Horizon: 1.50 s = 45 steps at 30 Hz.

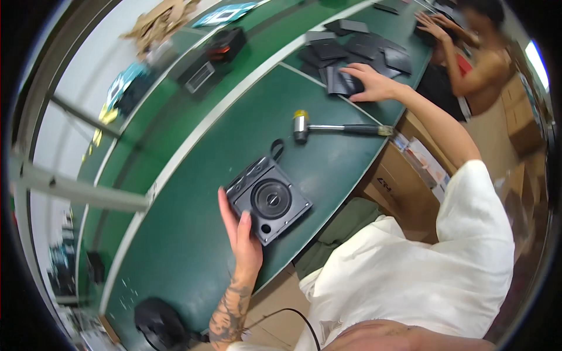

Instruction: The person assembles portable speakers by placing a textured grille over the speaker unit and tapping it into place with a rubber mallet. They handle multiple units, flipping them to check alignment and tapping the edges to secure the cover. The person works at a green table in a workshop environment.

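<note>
Speaker box point(272, 199): over the near part of the green table point(187, 234), cone upward; cannot tell whether lifted.
Left hand point(241, 237): gripping the box's near-left side between thumb and fingers.
Right hand point(374, 83): stretched far right, with fingers spread over a dark panel point(335, 82); cannot tell whether gripping.
Hammer point(335, 128): lying between both hands, head leftward.
Panel pile point(364, 45): just beyond the right hand.

A white T-shirt point(404, 275) is worn, and dark tattoos point(229, 310) pattern the left forearm point(225, 329).
</note>
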Motion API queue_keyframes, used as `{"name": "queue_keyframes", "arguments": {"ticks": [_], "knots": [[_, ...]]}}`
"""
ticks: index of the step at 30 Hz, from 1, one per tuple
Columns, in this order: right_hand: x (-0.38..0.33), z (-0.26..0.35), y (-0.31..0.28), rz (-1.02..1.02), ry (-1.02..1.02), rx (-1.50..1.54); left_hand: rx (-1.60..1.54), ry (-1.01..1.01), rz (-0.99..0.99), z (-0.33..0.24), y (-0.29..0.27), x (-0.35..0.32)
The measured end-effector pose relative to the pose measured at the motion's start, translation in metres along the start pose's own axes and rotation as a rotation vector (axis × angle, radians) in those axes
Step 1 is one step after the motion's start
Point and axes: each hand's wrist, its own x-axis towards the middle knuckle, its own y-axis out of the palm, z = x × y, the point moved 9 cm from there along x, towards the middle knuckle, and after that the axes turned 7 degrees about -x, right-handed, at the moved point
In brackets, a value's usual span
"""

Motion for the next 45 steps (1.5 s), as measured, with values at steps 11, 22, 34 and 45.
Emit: {"name": "queue_keyframes", "arguments": {"ticks": [11,22,34,45], "knots": [[-0.002,0.031,-0.019,0.024,-0.125,-0.061,0.149,0.157,0.012,0.008,-0.012,0.008],[0.011,0.047,-0.034,0.126,-0.179,-0.289,0.194,0.147,-0.010,0.007,-0.011,0.013],[-0.046,0.323,-0.070,0.144,-0.764,0.269,-0.125,0.050,-0.122,0.010,-0.010,-0.003],[-0.022,0.363,-0.030,0.228,-0.894,0.115,-0.077,0.075,-0.055,0.016,0.005,-0.005]]}}
